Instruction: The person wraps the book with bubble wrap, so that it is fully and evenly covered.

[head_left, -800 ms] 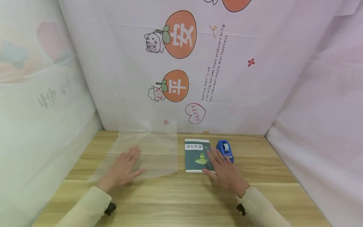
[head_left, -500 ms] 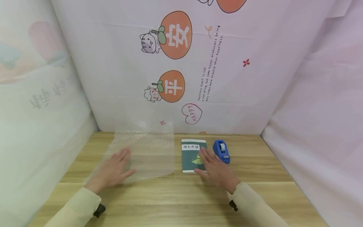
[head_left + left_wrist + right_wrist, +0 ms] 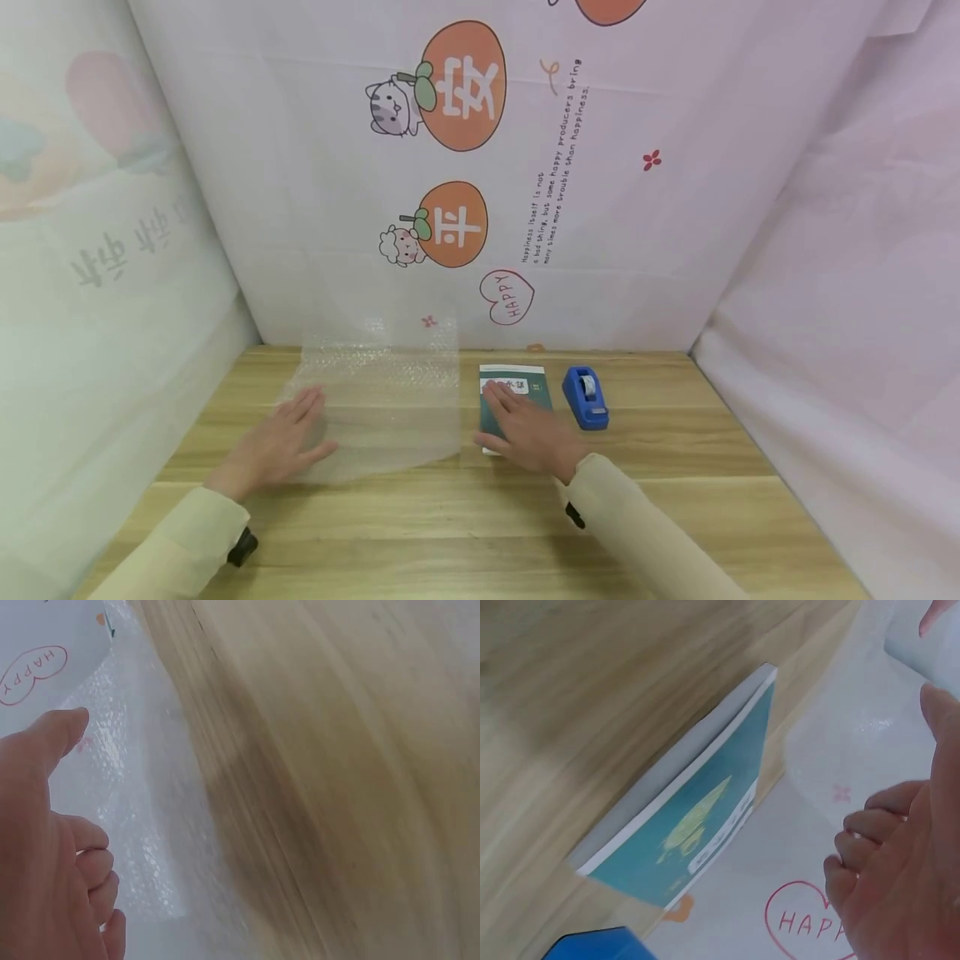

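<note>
A sheet of clear bubble wrap [image 3: 397, 417] lies at the back left, its far part up against the printed backdrop. Over its left side is my left hand [image 3: 273, 448], fingers straight and holding nothing; whether it touches the sheet I cannot tell. To the right of the sheet lies a teal book [image 3: 539, 398] with a white title label. My right hand [image 3: 531, 435] reaches over the book and hides much of its cover. In the right wrist view that hand [image 3: 907, 847] appears apart from the book [image 3: 697, 810], with nothing in its grasp.
A blue tape dispenser [image 3: 587, 400] with a roll in it stands right of the book. White printed cloth [image 3: 600, 317] walls off the back, left and right sides of the wooden table [image 3: 450, 533].
My right hand has moved left from the book's right edge to over its cover. The left hand has shifted left across the bubble wrap. The head view has turned slightly.
</note>
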`<state>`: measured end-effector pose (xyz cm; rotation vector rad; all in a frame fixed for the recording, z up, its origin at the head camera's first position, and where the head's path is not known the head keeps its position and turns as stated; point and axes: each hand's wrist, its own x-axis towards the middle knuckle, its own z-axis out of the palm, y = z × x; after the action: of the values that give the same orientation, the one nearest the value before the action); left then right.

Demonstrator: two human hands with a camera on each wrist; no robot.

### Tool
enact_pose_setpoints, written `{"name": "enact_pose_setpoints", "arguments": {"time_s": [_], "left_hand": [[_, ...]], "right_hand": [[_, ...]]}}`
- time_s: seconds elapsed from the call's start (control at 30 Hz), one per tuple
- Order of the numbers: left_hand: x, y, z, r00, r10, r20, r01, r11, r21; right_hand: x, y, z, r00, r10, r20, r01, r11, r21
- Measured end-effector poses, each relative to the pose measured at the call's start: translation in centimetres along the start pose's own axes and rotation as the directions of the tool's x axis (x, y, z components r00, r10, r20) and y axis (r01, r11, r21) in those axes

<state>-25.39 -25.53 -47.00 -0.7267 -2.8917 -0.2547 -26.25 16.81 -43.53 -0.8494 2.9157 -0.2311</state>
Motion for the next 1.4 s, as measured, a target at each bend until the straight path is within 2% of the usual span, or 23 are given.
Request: {"name": "enact_pose_setpoints", "arguments": {"time_s": [0.17,0.27,0.47,0.73,1.0,1.4], "left_hand": [[-0.3,-1.0,-0.3,1.0,0.003,0.029,-0.002,0.999,-0.053],[-0.5,-1.8,-0.5,0.998,-0.003,0.06,0.009,0.994,-0.104],[-1.0,-3.4,-0.6,0.997,-0.009,0.08,0.025,0.98,-0.197],[-1.5,-4.9,-0.3,0.986,-0.055,0.159,0.091,0.968,-0.232],[-2.1,-5.3,0.8,0.973,-0.072,0.221,0.129,0.959,-0.253],[-2.3,-4.6,1.4,0.968,-0.084,0.236,0.147,0.954,-0.262]], "right_hand": [[1.7,-1.0,0.4,0.998,-0.045,0.032,0.045,0.999,0.017],[2.5,-1.6,0.8,0.997,-0.064,0.053,0.064,0.998,0.001],[3.9,-2.6,1.4,0.992,-0.088,0.088,0.091,0.995,-0.028],[4.5,-3.7,2.6,0.991,-0.039,0.126,0.044,0.998,-0.043],[4.6,-4.3,3.9,0.989,-0.003,0.148,0.015,0.997,-0.078],[4.8,-4.5,4.7,0.986,0.018,0.163,-0.001,0.995,-0.102]]}}
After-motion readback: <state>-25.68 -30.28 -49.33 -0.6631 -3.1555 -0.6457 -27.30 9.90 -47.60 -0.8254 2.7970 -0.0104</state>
